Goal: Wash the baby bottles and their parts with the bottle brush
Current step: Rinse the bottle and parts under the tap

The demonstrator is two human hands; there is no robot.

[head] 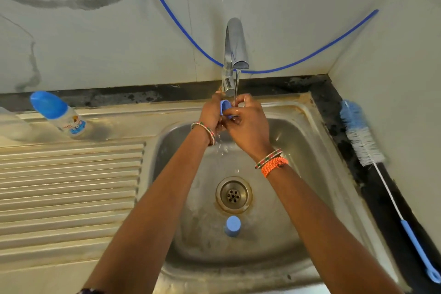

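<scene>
Water runs in a thin stream from the silver tap down onto both hands. The left hand and the right hand are together over the sink, and their curled fingers hold a small blue bottle part under the stream. Another blue cap stands on the sink floor, just below the drain. A baby bottle with a blue top stands tilted on the ribbed bench, far to the left. The bottle brush lies along the dark edge on the right, fluffy end at the back, blue handle toward the front. A blue hose hangs on the wall behind the tap.
</scene>
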